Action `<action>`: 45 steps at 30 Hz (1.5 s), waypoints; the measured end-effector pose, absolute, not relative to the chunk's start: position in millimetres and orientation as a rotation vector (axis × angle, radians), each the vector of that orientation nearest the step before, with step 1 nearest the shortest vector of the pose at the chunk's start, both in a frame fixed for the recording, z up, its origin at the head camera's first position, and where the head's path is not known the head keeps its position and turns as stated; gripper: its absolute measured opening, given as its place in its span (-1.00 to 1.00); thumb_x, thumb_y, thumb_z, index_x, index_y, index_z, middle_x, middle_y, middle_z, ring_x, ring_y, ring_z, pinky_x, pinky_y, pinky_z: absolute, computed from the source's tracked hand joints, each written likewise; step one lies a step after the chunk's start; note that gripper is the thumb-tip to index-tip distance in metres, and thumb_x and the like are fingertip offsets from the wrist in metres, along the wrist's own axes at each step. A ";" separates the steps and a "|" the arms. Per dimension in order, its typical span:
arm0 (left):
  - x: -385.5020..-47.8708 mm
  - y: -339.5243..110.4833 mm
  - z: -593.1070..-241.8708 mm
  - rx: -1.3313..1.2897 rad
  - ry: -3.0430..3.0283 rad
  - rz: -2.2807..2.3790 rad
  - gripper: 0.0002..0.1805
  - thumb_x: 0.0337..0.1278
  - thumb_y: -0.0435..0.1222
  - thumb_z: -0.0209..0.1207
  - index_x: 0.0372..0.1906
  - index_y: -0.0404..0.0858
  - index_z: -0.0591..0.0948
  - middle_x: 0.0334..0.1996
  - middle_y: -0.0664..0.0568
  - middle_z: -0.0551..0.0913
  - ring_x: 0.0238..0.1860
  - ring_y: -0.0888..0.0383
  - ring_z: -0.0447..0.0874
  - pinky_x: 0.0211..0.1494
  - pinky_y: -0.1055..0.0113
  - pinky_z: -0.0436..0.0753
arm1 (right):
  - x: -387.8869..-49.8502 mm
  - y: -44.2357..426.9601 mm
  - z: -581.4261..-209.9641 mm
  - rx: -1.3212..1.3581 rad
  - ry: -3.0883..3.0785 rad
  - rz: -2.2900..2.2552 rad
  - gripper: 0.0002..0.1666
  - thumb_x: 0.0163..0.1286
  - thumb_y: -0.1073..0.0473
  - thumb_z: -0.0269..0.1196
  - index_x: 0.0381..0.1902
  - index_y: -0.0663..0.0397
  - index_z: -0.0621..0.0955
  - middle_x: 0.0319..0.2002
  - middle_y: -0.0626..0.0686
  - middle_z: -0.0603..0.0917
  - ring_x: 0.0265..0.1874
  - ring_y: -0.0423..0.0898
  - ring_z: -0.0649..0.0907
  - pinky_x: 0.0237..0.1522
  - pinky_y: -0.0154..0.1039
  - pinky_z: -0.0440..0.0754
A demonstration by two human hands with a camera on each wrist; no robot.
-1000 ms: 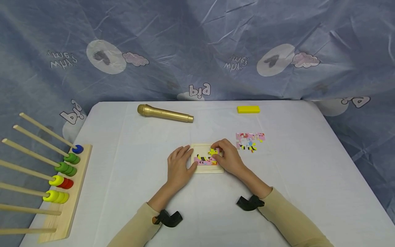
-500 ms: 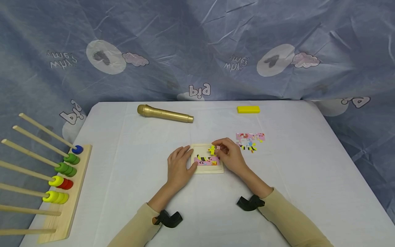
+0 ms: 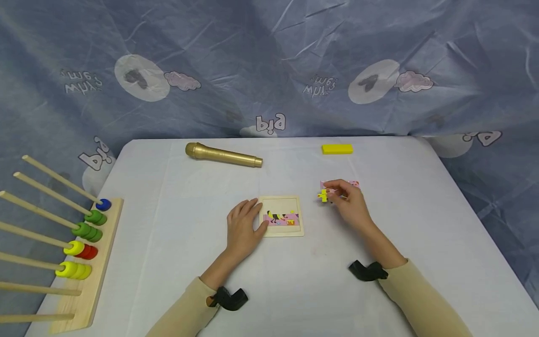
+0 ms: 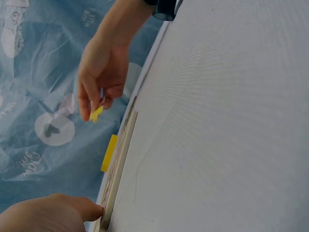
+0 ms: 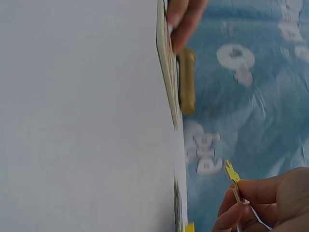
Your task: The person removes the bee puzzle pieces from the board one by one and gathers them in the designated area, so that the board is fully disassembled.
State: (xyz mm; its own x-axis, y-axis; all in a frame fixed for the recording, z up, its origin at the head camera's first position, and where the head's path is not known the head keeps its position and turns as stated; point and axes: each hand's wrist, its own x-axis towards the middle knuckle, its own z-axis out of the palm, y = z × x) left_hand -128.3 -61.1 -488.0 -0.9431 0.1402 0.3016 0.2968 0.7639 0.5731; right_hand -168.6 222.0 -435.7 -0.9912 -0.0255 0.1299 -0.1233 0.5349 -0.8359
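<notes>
White table [image 3: 311, 290] — puzzle frame [image 3: 281, 232], microphone [image 3: 225, 156], yellow block [image 3: 337, 149]

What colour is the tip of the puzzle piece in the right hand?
Yellow; the puzzle piece shows best in the head view.

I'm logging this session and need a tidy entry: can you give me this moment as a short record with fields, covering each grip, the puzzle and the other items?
Left grip: fingers extended, at the left edge of the wooden frame
Right grip: pinches a yellow-and-pink piece, raised off the table
Frame contents: joined pieces along the near part; far part bare
Loose pieces: right of the frame, partly hidden by the right grip
Far side: gold microphone, yellow block
Left side: peg stand with colored rings
</notes>
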 end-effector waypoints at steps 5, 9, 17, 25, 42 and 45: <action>-128.4 -61.4 -487.8 -0.345 -2.716 -0.949 -0.48 0.08 -0.19 0.30 0.17 -0.29 0.60 0.28 -0.11 0.52 0.35 -0.10 0.33 0.38 -0.12 0.17 | -168.5 266.4 -435.0 -0.075 -2.642 1.408 -0.69 0.42 0.28 0.13 0.08 0.18 0.60 -0.04 0.11 0.61 -0.27 -0.21 0.50 -0.40 -0.52 0.46; -128.3 -61.2 -488.2 -0.346 -2.714 -0.951 -0.48 0.08 -0.19 0.30 0.16 -0.29 0.60 0.28 -0.12 0.53 0.35 -0.11 0.33 0.37 -0.12 0.18 | -167.6 289.3 -437.9 -0.216 -2.618 1.383 -0.67 0.42 0.25 0.14 0.10 0.18 0.59 -0.13 -0.05 0.56 -0.32 -0.26 0.49 -0.44 -0.53 0.45; -128.0 -60.5 -487.1 -0.344 -2.715 -0.957 -0.49 0.08 -0.19 0.30 0.16 -0.29 0.60 0.28 -0.12 0.52 0.35 -0.11 0.32 0.38 -0.13 0.17 | -170.5 298.9 -449.2 -0.278 -2.614 1.420 -0.66 0.40 0.26 0.17 0.11 0.21 0.57 -0.24 -0.21 0.50 -0.36 -0.31 0.48 -0.49 -0.49 0.43; -127.7 -61.2 -487.7 -0.338 -2.716 -0.959 -0.49 0.07 -0.19 0.30 0.16 -0.28 0.60 0.28 -0.12 0.53 0.35 -0.11 0.33 0.38 -0.12 0.17 | -171.7 297.4 -453.8 -0.283 -2.647 1.375 -0.69 0.42 0.22 0.16 0.08 0.18 0.60 -0.21 -0.04 0.53 -0.39 -0.27 0.45 -0.52 -0.46 0.41; -128.6 -60.9 -489.2 -0.347 -2.705 -0.955 -0.49 0.07 -0.20 0.30 0.16 -0.28 0.61 0.27 -0.11 0.53 0.34 -0.10 0.33 0.37 -0.12 0.18 | -171.0 295.9 -462.8 -0.170 -2.750 1.046 -0.72 0.38 0.23 0.22 0.00 0.24 0.60 -0.21 0.18 0.60 -0.29 -0.09 0.49 -0.36 -0.50 0.37; -128.5 -60.8 -489.7 -0.347 -2.699 -0.954 -0.49 0.06 -0.20 0.31 0.15 -0.28 0.61 0.27 -0.12 0.53 0.34 -0.10 0.34 0.37 -0.13 0.18 | -171.3 295.4 -464.5 -0.136 -2.733 1.005 -0.74 0.34 0.27 0.25 -0.04 0.27 0.61 -0.24 0.18 0.60 -0.31 -0.07 0.50 -0.36 -0.51 0.35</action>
